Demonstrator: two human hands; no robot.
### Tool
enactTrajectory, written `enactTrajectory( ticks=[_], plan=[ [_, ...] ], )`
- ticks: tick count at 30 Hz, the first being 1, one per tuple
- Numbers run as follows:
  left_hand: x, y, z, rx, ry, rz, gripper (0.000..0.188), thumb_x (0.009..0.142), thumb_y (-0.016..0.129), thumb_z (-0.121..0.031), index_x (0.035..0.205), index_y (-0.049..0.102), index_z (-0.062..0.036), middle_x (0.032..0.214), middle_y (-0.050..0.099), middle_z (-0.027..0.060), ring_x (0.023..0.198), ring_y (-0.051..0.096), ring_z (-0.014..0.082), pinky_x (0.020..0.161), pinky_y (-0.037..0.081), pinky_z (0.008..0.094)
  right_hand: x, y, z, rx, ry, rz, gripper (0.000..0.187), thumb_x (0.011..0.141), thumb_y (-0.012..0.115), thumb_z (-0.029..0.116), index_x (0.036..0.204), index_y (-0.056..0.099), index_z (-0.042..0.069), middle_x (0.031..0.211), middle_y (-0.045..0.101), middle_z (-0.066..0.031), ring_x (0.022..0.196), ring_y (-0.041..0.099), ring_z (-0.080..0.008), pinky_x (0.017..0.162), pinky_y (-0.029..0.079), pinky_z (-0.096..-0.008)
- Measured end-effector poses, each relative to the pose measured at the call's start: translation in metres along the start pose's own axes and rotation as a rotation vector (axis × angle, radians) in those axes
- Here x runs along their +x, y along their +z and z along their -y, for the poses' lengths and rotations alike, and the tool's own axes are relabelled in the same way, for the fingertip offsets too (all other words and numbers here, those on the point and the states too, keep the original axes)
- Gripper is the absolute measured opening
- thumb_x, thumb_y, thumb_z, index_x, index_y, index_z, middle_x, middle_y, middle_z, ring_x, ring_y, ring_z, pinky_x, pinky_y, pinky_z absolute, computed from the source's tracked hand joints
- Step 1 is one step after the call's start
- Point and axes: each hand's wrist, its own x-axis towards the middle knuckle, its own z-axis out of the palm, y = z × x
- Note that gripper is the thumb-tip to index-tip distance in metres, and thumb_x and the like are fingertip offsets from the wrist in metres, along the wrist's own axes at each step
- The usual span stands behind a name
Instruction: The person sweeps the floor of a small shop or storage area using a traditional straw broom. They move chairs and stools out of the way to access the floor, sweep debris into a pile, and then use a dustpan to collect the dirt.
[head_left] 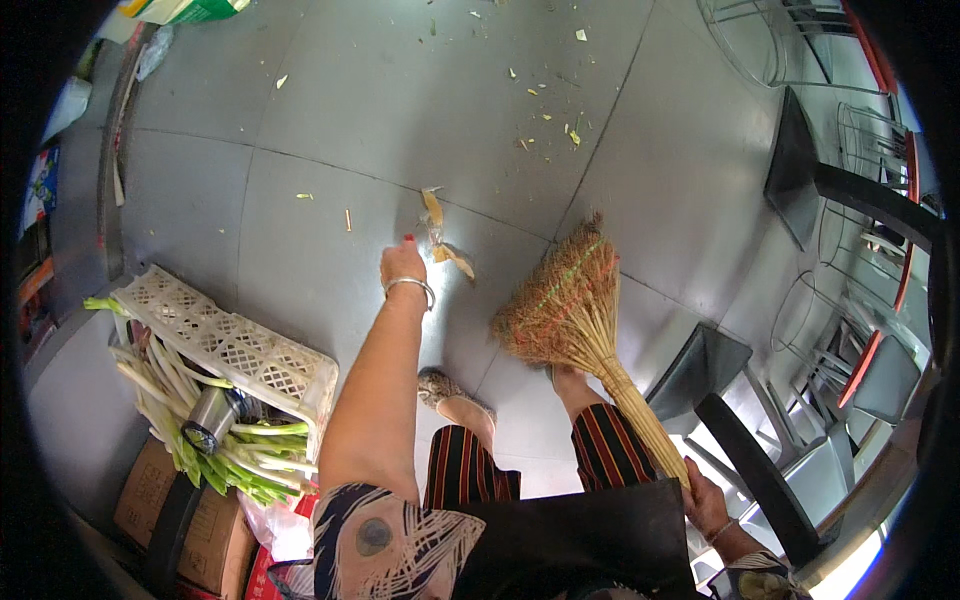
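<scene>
While the right hand [707,503] is wrapped around the end of a straw broom [592,338], the left hand [403,263] reaches out over a gray tiled floor [330,110]. The right fingers are clamped on the handle, though most of them are out of sight. The left hand is seen from the back, with one red nail showing; whether its fingers are apart or together cannot be told. Just beside it is a crumpled yellowish-brown scrap [433,210], with a pale part that is hard to make out. Whether hand and scrap touch is unclear.

The broom slants from the right hand toward the middle of the floor, its bristles spread wide and partly covering one foot. A black cloth [590,540] hides the person's lap, and both upper arms are cut off below.

Small litter [574,136] is scattered toward the far edge of the floor, where the most open room lies, ahead of both hands. Room is tighter along the left edge: a white plastic crate [225,335] stands there with green onions [180,400], a shiny metal cylinder [208,420] among them. Whether the onions lie inside the crate is uncertain. Chairs [890,380] crowd the right edge, blurring into the dark rim.
</scene>
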Motion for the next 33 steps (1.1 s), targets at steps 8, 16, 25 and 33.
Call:
enactTrajectory(
  ticks=[8,16,25,33],
  plan=[
    [-0.004,0.056,0.035,-0.307,0.006,0.133,0.027,0.083,0.070,-0.027,0.089,0.067,-0.0005,0.081,0.067,0.0111,0.075,0.060,0.0214,0.072,0.046,0.0359,0.002,0.016,-0.020,-0.004,0.043,-0.004,0.059,0.088,0.059,0.017,0.141,0.036,0.011,0.089,0.063,-0.0202,0.083,0.064,-0.0380,0.073,0.051,-0.0448],
    [-0.052,-0.027,-0.045,-0.408,0.402,0.358,0.023,0.090,0.061,-0.022,0.090,0.067,0.0005,0.076,0.062,0.0032,0.070,0.054,0.0130,0.064,0.043,0.0288,0.002,0.013,-0.010,-0.008,-0.011,-0.013,0.060,0.088,0.060,0.016,0.142,0.034,0.010,0.088,0.063,-0.0216,0.081,0.064,-0.0383,0.071,0.051,-0.0449],
    [-0.110,-0.151,-0.196,-0.169,0.789,0.031,0.038,0.088,0.066,-0.021,0.118,0.056,-0.0004,0.091,0.063,0.0059,0.077,0.057,0.0112,0.069,0.047,0.0258,0.024,0.007,0.054,0.177,0.019,-0.064,0.054,0.094,0.054,0.025,0.142,0.034,0.012,0.093,0.064,-0.0218,0.086,0.066,-0.0349,0.074,0.051,-0.0405],
    [-0.156,-0.190,-0.032,-0.217,0.749,0.061,0.020,0.090,0.057,-0.021,0.098,0.064,-0.0038,0.082,0.064,0.0122,0.072,0.060,0.0229,0.068,0.048,0.0364,0.161,-0.084,0.251,0.538,-0.147,-0.165,0.050,0.096,0.048,0.030,0.140,0.030,0.014,0.101,0.064,-0.0203,0.093,0.064,-0.0354,0.078,0.049,-0.0417]
  ],
)
